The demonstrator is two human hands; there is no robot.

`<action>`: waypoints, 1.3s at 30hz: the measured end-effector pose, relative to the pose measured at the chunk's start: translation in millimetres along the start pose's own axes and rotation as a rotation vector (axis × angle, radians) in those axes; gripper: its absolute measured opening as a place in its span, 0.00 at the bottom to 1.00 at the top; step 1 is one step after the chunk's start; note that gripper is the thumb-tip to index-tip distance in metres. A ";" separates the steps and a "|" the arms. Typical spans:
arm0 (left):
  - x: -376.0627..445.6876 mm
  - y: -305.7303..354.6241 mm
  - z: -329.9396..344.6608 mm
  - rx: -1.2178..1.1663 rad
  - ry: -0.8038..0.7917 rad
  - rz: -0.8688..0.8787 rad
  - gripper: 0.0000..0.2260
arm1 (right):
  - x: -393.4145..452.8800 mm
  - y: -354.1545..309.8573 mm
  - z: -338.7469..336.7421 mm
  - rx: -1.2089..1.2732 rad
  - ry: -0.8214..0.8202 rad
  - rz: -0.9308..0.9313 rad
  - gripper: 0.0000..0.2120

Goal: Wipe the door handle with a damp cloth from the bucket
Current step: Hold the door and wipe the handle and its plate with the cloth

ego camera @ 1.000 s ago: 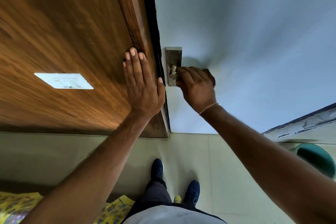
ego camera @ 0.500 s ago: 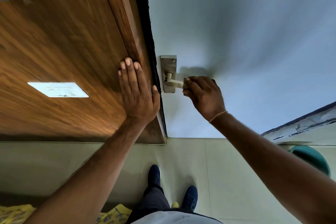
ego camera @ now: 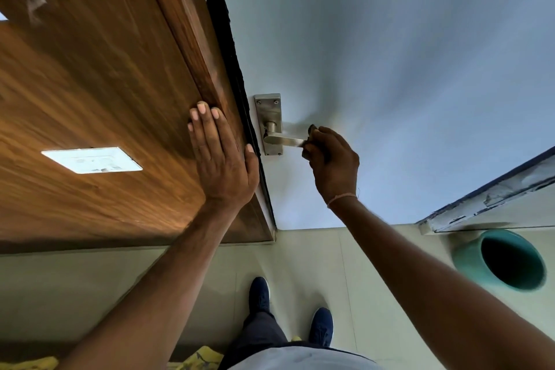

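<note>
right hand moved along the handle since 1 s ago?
Yes. The right hand slid outward along the door handle, away from the backplate; it now grips the lever's free end.

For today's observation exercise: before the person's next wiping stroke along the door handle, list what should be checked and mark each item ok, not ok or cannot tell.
1. Right hand grips the free end of the door handle: ok.
2. Damp cloth in that hand: cannot tell; only a dark bit shows at the fingertips.
3. Left hand flat on the wooden panel, bracing: ok.
4. Handle base and backplate unobstructed: ok.
5. Green bucket on the floor to the right: ok.
6. Water in bucket: cannot tell.
</note>
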State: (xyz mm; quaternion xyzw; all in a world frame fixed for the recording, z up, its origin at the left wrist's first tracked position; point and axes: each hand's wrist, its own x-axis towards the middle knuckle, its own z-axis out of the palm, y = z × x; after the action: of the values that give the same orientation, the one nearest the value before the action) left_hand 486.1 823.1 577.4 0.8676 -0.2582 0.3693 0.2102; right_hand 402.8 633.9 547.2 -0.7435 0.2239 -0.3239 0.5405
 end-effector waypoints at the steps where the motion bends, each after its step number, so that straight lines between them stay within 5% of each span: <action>1: -0.1 -0.3 -0.4 0.001 -0.002 0.001 0.38 | -1.4 -7.8 -0.3 0.175 0.038 0.129 0.10; 9: -0.6 0.1 -2.7 0.009 -0.023 -0.014 0.37 | -7.7 -20.6 -5.0 0.774 0.166 0.691 0.14; 14: -0.3 -1.6 -4.1 -0.003 -0.032 0.000 0.37 | -13.8 -39.3 28.3 1.227 -0.002 0.968 0.15; 20: -1.2 -8.4 -3.1 -0.006 -0.029 0.027 0.37 | -7.2 -26.2 26.0 1.377 0.070 1.004 0.33; 23: -0.9 -7.8 -1.2 -0.003 -0.014 0.022 0.38 | 0.5 -17.1 18.2 1.421 0.121 1.014 0.20; 28: -0.6 -5.6 0.7 -0.007 -0.012 0.012 0.38 | -3.6 -41.1 67.0 1.452 -0.038 1.038 0.11; 33: -0.5 -9.7 1.9 -0.037 0.006 0.043 0.35 | 1.0 -32.5 30.0 1.510 0.110 1.054 0.13; 39: 0.1 -10.8 1.1 -0.095 0.008 0.047 0.34 | -0.2 -33.0 61.7 1.445 -0.065 1.049 0.15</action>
State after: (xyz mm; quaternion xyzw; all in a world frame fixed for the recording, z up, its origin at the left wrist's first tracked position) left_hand 493.3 830.9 574.9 0.8490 -0.2947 0.3647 0.2435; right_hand 446.7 685.0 565.9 -0.0320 0.2610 -0.0755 0.9618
